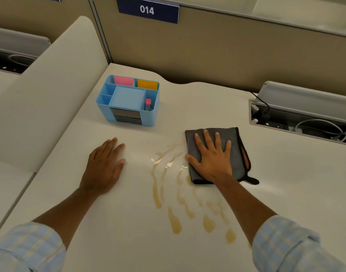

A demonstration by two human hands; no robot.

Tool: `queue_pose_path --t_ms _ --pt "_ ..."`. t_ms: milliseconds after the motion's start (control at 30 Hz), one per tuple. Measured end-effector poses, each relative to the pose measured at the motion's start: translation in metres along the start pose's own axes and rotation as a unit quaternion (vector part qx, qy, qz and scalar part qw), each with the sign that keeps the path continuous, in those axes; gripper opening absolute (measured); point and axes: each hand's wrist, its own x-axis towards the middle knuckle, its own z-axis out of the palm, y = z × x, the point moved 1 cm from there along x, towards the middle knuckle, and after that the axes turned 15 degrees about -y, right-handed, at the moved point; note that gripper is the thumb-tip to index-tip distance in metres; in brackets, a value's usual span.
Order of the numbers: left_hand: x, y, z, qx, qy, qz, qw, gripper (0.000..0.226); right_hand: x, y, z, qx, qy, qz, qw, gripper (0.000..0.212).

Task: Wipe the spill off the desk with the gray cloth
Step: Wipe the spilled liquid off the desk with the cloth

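Observation:
A folded gray cloth point(237, 146) with an orange edge and a black loop lies flat on the white desk point(286, 193). My right hand point(211, 156) presses down on it, palm flat and fingers spread. Just left of the cloth a yellowish spill point(175, 193) runs in several streaks and drops toward the desk's near edge. The cloth's left edge touches the spill's upper part. My left hand point(104, 163) rests flat on the desk left of the spill, fingers together, holding nothing.
A light blue desk organizer point(129, 101) with pink and orange notes and a pen stands behind the spill. An open cable tray point(298, 120) with wires sits at the right. Beige partition walls rise behind; a white divider point(40, 95) borders the left.

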Motion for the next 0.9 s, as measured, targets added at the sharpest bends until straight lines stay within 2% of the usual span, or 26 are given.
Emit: queue_pose_path --t_ms 133,267,533,700,900 --pt "0.0 0.001 -0.001 0.002 0.002 0.0 1.0 0.064 -0.033 -0.008 0.018 -0.004 0.012 -0.043 0.999 0.082" --pt "0.002 -0.003 0.003 0.0 -0.005 -0.004 1.0 0.064 -0.057 0.01 0.029 -0.002 0.023 -0.035 0.999 0.079" --pt "0.005 -0.007 0.007 0.006 0.004 -0.006 1.0 0.061 0.002 -0.008 0.006 0.006 0.009 0.025 1.0 0.085" --pt "0.004 -0.009 0.008 0.004 -0.002 -0.007 1.0 0.063 0.01 -0.061 0.004 -0.001 -0.003 -0.025 1.0 0.085" --pt "0.003 -0.006 0.005 -0.001 0.002 -0.004 1.0 0.062 -0.037 -0.085 0.026 -0.012 -0.003 -0.076 0.997 0.079"
